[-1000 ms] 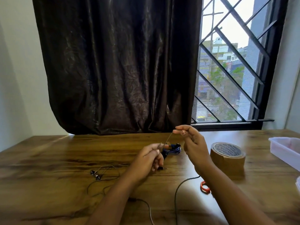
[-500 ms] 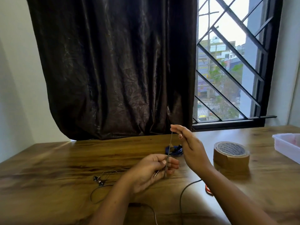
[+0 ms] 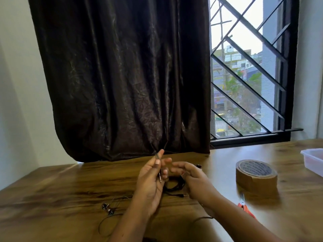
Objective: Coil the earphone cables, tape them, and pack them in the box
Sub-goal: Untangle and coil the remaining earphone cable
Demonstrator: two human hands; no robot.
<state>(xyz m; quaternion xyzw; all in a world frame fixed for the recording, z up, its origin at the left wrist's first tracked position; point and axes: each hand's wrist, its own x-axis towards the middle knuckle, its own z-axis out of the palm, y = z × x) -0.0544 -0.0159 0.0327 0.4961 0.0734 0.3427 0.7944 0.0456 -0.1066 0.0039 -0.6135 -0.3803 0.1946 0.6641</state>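
Note:
My left hand is raised above the wooden table, palm toward me, pinching a thin black earphone cable whose metal plug hangs down across the palm. My right hand hovers just right of it with curled fingers; whether it touches the cable I cannot tell. Below the hands lies a coiled black earphone with its jack pointing right. The earbuds of the held cable rest on the table at lower left. A brown tape roll stands to the right.
A translucent plastic box sits at the right edge of the table. Orange-handled scissors lie in front of the tape roll. A dark curtain and a barred window stand behind the table's far edge.
My right hand dropped from holding the cable stretched upward to beside the left hand. My left hand turned palm up and rose, with the plug now hanging across it.

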